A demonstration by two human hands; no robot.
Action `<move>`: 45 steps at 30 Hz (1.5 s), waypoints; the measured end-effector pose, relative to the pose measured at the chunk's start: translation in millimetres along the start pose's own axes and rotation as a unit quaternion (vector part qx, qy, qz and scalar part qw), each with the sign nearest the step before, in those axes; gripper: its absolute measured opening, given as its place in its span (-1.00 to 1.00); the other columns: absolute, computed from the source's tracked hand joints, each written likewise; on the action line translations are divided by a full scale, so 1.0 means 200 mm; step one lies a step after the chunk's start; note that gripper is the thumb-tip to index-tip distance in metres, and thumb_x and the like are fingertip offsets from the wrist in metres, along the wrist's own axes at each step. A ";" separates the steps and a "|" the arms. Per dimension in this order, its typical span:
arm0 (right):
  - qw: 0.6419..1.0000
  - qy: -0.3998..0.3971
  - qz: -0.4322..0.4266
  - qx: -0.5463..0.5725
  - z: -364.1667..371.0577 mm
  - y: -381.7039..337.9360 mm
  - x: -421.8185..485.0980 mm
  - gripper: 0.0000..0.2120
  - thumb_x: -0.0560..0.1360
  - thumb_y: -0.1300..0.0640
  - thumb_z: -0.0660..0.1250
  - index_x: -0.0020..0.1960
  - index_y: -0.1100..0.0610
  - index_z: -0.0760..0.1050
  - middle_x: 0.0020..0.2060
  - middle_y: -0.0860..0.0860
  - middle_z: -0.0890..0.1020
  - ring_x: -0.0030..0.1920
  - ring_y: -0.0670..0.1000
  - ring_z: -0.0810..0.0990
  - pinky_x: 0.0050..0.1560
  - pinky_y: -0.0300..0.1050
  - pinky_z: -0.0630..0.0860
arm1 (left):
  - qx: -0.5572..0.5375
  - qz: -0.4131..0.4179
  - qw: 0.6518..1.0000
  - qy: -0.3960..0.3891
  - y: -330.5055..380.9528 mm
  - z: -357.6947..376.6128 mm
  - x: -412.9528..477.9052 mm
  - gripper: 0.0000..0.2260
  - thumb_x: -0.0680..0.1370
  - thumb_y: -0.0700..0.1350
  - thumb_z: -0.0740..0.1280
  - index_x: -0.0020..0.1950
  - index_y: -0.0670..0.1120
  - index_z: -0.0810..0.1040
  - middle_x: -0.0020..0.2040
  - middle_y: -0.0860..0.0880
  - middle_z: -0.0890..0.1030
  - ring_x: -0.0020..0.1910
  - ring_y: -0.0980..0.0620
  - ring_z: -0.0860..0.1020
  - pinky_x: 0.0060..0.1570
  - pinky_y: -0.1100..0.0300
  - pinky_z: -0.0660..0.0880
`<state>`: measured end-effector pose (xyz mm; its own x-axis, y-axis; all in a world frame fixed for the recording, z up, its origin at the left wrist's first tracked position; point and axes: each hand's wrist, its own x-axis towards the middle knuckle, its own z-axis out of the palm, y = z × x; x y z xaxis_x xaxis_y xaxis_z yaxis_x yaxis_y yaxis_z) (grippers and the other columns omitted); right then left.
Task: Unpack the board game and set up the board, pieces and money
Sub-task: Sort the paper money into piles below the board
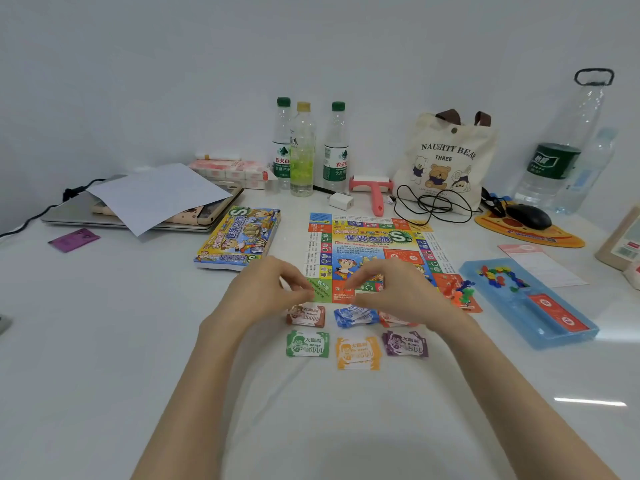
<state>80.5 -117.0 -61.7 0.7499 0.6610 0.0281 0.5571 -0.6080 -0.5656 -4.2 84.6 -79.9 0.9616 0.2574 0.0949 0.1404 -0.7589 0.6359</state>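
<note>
**Hands over the money: handling notes**

Left hand (266, 289) and right hand (391, 289) hover above the near edge of the board (374, 251), fingers curled toward the thumbs as if pinching. I cannot tell whether either one has a note between its fingertips.

Money lies just below them on the table in six small stacks, in two rows.
- Far row: brown stack (306, 315), blue stack (355, 317), red stack (394, 319), the last half hidden under the right hand.
- Near row: green stack (307, 344), orange stack (358, 353), purple stack (405, 344).

Judgement: thin paper, very light and limp, and likely to slide and fan. The blue stack looks skewed. Best taken at the short edges, thumb on top, with the whole stack squared between both hands.

The board lies flat just beyond the far row. Loose plastic pieces (462, 294) sit at its near right corner. The blue tray (519, 327) to the right holds more pieces and red cards (557, 315). The box (239, 237) lies left of the board.
</note>
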 end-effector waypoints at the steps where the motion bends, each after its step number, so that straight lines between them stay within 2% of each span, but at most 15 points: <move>1: 1.000 -0.005 0.008 -0.013 -0.02 0.03 -0.01 -0.80 0.43 0.11 0.47 0.05 -0.03 0.63 0.08 -0.16 0.60 0.04 -0.31 0.48 -0.08 -0.52 0.35 | -0.006 0.015 1.000 0.006 0.03 0.01 0.00 -0.92 0.38 0.10 0.51 -0.18 0.16 0.69 -0.25 0.17 0.63 -0.31 0.19 0.49 -0.13 0.07 0.55; 4: 0.999 -0.023 0.024 -0.044 -0.03 0.10 -0.03 -0.71 0.39 0.07 0.51 0.07 -0.13 0.58 0.14 -0.17 0.58 0.22 -0.17 0.42 0.19 -0.20 0.37 | 0.037 0.046 0.998 -0.009 0.11 0.07 -0.02 -0.80 0.36 0.18 0.49 -0.06 0.17 0.69 -0.13 0.16 0.54 -0.15 0.16 0.46 -0.15 0.13 0.49; 8: 0.993 -0.056 0.005 -0.101 0.00 0.12 -0.03 -0.63 0.39 -0.02 0.48 0.16 -0.22 0.52 0.18 -0.20 0.52 0.24 -0.08 0.28 0.20 -0.05 0.34 | 0.146 0.064 0.987 -0.020 0.16 0.14 -0.03 -0.63 0.33 0.27 0.46 0.08 0.17 0.63 0.02 0.10 0.44 0.10 0.12 0.35 -0.08 0.20 0.36; 12: 0.988 -0.079 -0.028 -0.127 0.01 0.10 0.00 -0.61 0.42 -0.04 0.46 0.23 -0.15 0.50 0.11 -0.21 0.53 0.20 -0.03 0.27 0.20 -0.04 0.34 | 0.168 0.071 0.983 -0.017 0.17 0.15 -0.03 -0.58 0.32 0.29 0.47 0.11 0.17 0.59 0.01 0.10 0.37 0.10 0.10 0.28 0.08 0.19 0.35; 17: 0.976 -0.121 -0.043 -0.175 -0.02 0.07 0.05 -0.61 0.41 -0.08 0.47 0.22 -0.13 0.51 0.00 -0.16 0.50 0.15 0.01 0.28 0.19 0.00 0.37 | 0.162 0.067 0.984 -0.015 0.16 0.13 -0.05 -0.56 0.30 0.28 0.49 0.11 0.17 0.59 0.03 0.10 0.37 0.11 0.09 0.25 0.17 0.16 0.34; 23: 0.973 -0.144 -0.049 -0.177 -0.01 0.07 0.10 -0.59 0.34 -0.11 0.52 0.14 -0.13 0.51 0.01 -0.13 0.46 0.07 -0.05 0.27 0.10 -0.07 0.38 | 0.150 0.063 0.986 -0.026 0.16 0.12 -0.05 -0.54 0.28 0.27 0.50 0.12 0.17 0.58 0.04 0.10 0.38 0.11 0.10 0.24 0.15 0.17 0.35; 28: 0.966 -0.168 -0.041 -0.193 -0.03 0.05 0.13 -0.53 0.34 -0.11 0.52 0.20 -0.10 0.49 0.07 -0.08 0.46 0.12 -0.04 0.26 0.16 -0.06 0.37 | 0.153 0.067 0.986 -0.026 0.14 0.13 -0.04 -0.53 0.26 0.27 0.51 0.12 0.17 0.60 0.03 0.09 0.37 0.09 0.10 0.23 0.16 0.15 0.35; 33: 0.961 -0.186 -0.031 -0.200 -0.02 0.03 0.14 -0.59 0.36 -0.11 0.51 0.15 -0.07 0.50 0.07 -0.05 0.45 0.15 -0.03 0.27 0.17 -0.04 0.38 | 0.153 0.068 0.985 -0.030 0.15 0.12 -0.04 -0.54 0.27 0.27 0.51 0.12 0.17 0.60 0.05 0.08 0.38 0.12 0.08 0.24 0.17 0.15 0.36; 38: 0.965 -0.181 -0.029 -0.189 -0.02 0.03 0.14 -0.60 0.38 -0.12 0.49 0.13 -0.02 0.47 0.09 -0.03 0.49 0.12 -0.02 0.31 0.03 -0.16 0.27 | 0.149 0.084 0.983 -0.059 0.15 0.13 -0.05 -0.55 0.28 0.28 0.48 0.11 0.17 0.59 0.04 0.09 0.35 0.12 0.10 0.22 0.09 0.22 0.31; 42: 0.967 -0.179 -0.020 -0.181 -0.03 0.04 0.12 -0.55 0.35 -0.15 0.50 0.15 -0.05 0.47 0.08 -0.05 0.49 0.12 -0.04 0.34 0.06 -0.12 0.37 | 0.149 0.087 0.983 -0.068 0.15 0.12 -0.05 -0.53 0.25 0.30 0.48 0.10 0.17 0.58 0.05 0.09 0.35 0.13 0.10 0.22 0.11 0.22 0.31; 45: 0.980 -0.153 -0.010 -0.125 -0.09 0.06 0.10 -0.61 0.38 -0.15 0.48 0.15 -0.10 0.50 0.03 -0.11 0.51 0.06 -0.07 0.48 0.08 -0.11 0.46 | 0.155 0.089 0.982 -0.058 0.15 0.11 -0.05 -0.51 0.24 0.33 0.47 0.09 0.16 0.58 0.06 0.09 0.34 0.13 0.10 0.22 0.14 0.22 0.31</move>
<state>108.0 -119.4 -53.1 0.6169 0.7516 -0.2334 0.6690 -0.6571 -0.3474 -4.8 46.6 -78.5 0.9953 0.0481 0.0836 0.0157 -0.9357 0.3525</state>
